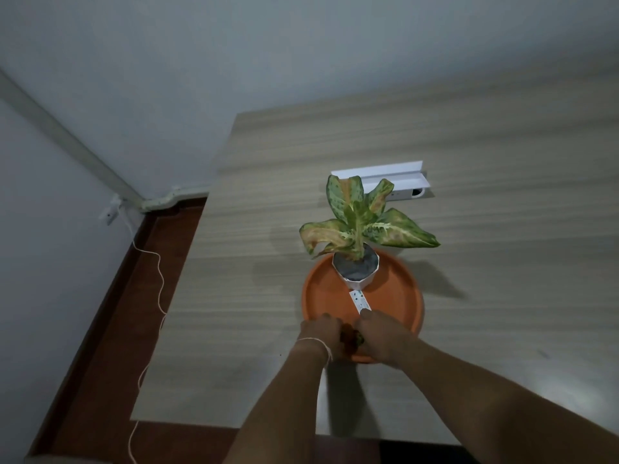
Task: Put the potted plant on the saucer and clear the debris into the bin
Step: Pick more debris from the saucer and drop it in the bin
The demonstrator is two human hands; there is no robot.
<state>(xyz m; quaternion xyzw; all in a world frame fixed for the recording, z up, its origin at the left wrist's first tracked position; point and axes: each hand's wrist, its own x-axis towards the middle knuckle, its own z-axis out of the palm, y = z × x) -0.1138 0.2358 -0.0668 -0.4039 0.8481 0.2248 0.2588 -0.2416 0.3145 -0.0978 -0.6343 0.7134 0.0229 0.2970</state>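
The potted plant [356,266], spotted green and orange leaves in a white faceted pot, stands on the far part of the round orange saucer [321,289]. A white paper label [359,300] lies on the saucer in front of the pot. At the saucer's near rim my left hand [320,333] and my right hand [380,333] are side by side, fingers curled around a small clump of green and brown leaf debris [353,339] pinched between them. My right thumb touches the label's near end. The debris is mostly hidden by my fingers.
The wooden table [485,296] stretches right and back. A white box-like unit [392,184] lies behind the plant. Left of the table is brown floor with a thin cord [157,279] running from a wall socket [110,214]. No bin is in view.
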